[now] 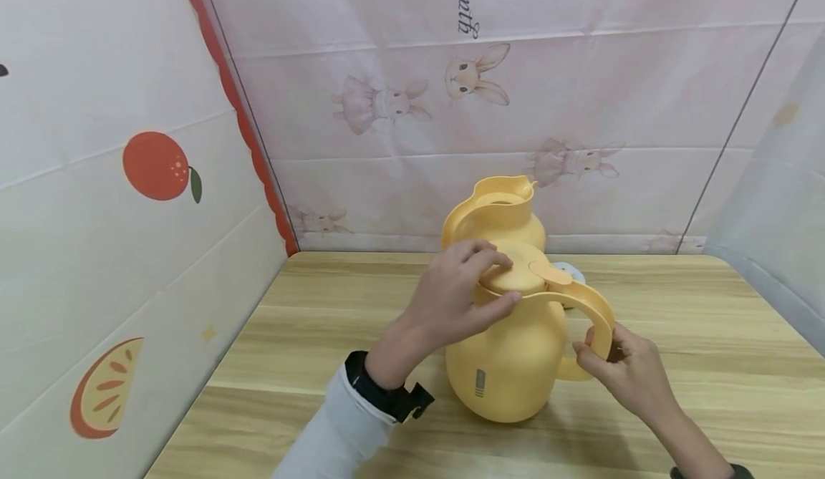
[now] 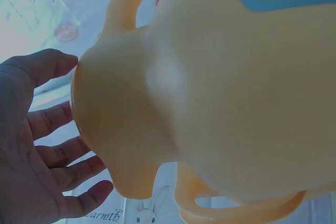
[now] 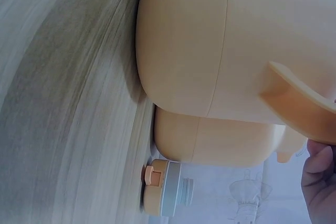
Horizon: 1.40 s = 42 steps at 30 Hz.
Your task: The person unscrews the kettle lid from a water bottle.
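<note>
A yellow thermos jug (image 1: 509,371) stands upright on the table. My left hand (image 1: 447,296) lies over the left side of its round lid (image 1: 523,271), with bent fingers on the top and the thumb at the rim. In the left wrist view the left hand (image 2: 37,145) spans the lid's edge, and several fingertips are hidden behind it. On the right, my right hand (image 1: 631,368) pinches the lower bend of the jug's handle (image 1: 602,318). A second yellow jug (image 1: 525,228) stands just behind, its top without a lid.
Behind the front jug, partly hidden, sits a small yellow stopper (image 3: 153,200) with a pale collar and clear top. Wood-grain tabletop (image 1: 309,321) surrounds the jugs. A rabbit-print cloth (image 1: 387,49) hangs at the back, a fruit-print one (image 1: 97,250) at the left.
</note>
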Each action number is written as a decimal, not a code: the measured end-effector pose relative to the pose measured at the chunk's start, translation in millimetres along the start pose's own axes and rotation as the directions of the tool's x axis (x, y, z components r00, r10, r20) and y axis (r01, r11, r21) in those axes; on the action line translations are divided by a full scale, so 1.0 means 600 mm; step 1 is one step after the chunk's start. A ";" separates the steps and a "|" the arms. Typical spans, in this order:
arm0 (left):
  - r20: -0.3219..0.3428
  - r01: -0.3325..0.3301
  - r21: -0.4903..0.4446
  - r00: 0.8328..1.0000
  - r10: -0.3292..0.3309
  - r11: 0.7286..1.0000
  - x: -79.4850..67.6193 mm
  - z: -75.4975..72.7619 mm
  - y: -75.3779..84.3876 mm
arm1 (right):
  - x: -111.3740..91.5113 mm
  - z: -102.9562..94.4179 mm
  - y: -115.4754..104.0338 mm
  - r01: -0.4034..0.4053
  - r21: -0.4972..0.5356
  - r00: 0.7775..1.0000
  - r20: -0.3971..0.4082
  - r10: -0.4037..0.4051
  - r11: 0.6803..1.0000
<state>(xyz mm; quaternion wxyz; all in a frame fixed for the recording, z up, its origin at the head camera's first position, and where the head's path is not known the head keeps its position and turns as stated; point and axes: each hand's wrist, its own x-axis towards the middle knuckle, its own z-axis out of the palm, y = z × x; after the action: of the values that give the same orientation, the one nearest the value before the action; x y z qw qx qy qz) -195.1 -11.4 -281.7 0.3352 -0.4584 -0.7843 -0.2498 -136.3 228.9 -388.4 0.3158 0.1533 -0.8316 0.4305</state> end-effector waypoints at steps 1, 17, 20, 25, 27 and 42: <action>0.006 -0.009 0.005 1.000 0.009 1.000 0.004 0.002 0.000 | 0.001 0.000 -0.004 0.003 0.000 1.000 -0.003 -0.003 1.000; 0.212 0.097 0.152 0.969 -0.128 0.984 0.048 0.017 0.020 | 0.005 0.000 -0.024 0.034 0.008 0.999 -0.017 -0.034 0.999; 0.216 0.113 0.179 0.965 -0.151 0.977 0.053 0.020 0.023 | 0.001 0.004 -0.004 0.027 0.010 0.999 -0.019 -0.027 1.000; 0.195 0.118 0.195 0.968 -0.156 0.974 0.057 0.025 0.024 | -0.003 0.008 0.018 0.035 0.030 0.999 -0.010 -0.035 0.999; 0.188 0.118 0.195 0.970 -0.155 0.974 0.058 0.026 0.023 | -0.004 0.008 0.018 0.037 0.029 0.999 -0.011 -0.036 0.999; 0.189 0.140 0.241 0.964 -0.188 0.960 0.064 0.033 0.029 | -0.006 0.010 0.023 0.043 0.015 0.998 -0.037 -0.043 0.999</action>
<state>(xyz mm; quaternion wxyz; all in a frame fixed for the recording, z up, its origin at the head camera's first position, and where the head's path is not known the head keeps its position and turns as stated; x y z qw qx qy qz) -199.0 31.6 -264.2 0.2783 -0.3743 -0.8740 -0.1361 -143.4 231.8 -401.8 0.3390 0.1656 -0.8188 0.4328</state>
